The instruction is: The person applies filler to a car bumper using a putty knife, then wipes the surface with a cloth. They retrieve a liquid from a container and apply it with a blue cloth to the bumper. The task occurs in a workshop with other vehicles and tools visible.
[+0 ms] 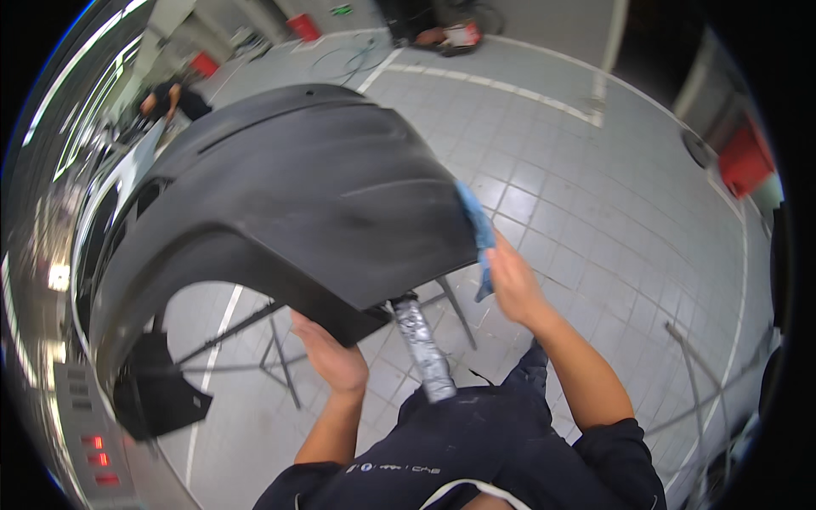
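So you've got the big dark bumper (289, 204) propped on a stand (422, 344) over the tiled floor (595, 195). Your left hand (333, 355) is tucked under its lower edge, fingers hidden so can't tell their state. Your right hand (513, 287) presses a blue cloth (478, 229) flat against the bumper's end, fingers together.

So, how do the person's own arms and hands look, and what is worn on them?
Both hands, the left hand and the right hand, are bare, with no gloves. The forearms are bare too. Dark navy sleeves are pushed up to about the elbows. No watch or ring shows.
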{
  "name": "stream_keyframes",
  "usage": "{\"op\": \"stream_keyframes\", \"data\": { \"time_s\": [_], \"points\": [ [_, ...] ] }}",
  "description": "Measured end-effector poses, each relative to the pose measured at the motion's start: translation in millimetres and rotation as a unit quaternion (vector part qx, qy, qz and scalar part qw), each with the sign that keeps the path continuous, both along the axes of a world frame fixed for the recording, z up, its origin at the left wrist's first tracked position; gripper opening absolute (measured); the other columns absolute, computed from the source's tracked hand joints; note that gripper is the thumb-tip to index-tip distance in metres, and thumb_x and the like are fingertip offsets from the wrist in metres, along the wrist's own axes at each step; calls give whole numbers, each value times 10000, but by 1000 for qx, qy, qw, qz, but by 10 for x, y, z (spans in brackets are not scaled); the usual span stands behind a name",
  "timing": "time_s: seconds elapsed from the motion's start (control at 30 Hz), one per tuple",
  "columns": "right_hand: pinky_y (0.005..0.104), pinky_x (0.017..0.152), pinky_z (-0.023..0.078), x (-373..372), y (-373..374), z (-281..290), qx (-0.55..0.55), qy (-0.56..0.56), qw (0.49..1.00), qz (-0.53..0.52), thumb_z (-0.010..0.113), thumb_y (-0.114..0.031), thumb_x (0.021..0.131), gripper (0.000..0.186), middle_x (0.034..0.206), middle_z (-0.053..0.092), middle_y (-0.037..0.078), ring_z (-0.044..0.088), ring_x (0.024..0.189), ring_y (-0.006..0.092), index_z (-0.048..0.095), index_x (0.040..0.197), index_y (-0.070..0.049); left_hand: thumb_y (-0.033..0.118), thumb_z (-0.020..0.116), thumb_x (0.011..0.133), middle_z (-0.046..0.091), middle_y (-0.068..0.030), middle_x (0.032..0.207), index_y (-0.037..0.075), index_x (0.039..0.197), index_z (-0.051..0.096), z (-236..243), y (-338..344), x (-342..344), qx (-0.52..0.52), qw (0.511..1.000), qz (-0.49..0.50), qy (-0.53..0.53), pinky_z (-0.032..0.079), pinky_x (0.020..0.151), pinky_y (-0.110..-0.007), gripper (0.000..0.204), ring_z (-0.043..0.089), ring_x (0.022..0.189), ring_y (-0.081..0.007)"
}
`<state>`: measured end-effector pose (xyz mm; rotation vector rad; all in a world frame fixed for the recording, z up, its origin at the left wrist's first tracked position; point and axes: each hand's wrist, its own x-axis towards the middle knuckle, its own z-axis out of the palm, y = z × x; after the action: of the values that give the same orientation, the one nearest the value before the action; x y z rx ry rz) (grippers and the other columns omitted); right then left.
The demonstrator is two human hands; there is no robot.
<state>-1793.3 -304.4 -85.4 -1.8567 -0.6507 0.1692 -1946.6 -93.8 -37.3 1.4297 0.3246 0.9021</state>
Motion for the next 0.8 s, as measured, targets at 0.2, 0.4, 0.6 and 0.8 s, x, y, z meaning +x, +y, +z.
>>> {"op": "stream_keyframes", "data": {
  "time_s": [0.2,0.4,0.6,0.8],
  "points": [
    [455,683,411,249,-1838,-2982,-156,243,957,-9,378,-239,988,397,724,548,193,518,711,296,582,805,49,597,279,1025,509,-99,1374,41,1373,449,-262,-166,50,-216,961,174,15,354,1061,-374,678,482,1244,-233],
    [381,721,438,1145,-1611,-1254,-6,172,985,23,378,-227,985,435,891,619,130,529,791,213,597,1240,49,148,621,944,646,-72,1169,50,1290,552,-1220,-1075,-163,-286,927,125,209,491,795,-278,366,623,1040,-172],
    [457,1210,187,814,99,269,140,-298,895,300,500,-84,832,712,1577,286,204,250,1474,349,308,1511,11,134,590,915,547,-149,1387,6,1374,472,-1132,-1947,823,-114,948,32,294,404,1038,-371,491,499,1299,-286],
    [449,1188,238,994,684,756,171,-387,837,346,554,-188,888,622,1566,338,137,302,1451,330,396,1474,-49,38,535,850,543,-202,1380,-24,1360,464,-1212,-2122,1388,-61,918,58,387,393,1055,-370,519,489,1329,-310]
  ]
}}
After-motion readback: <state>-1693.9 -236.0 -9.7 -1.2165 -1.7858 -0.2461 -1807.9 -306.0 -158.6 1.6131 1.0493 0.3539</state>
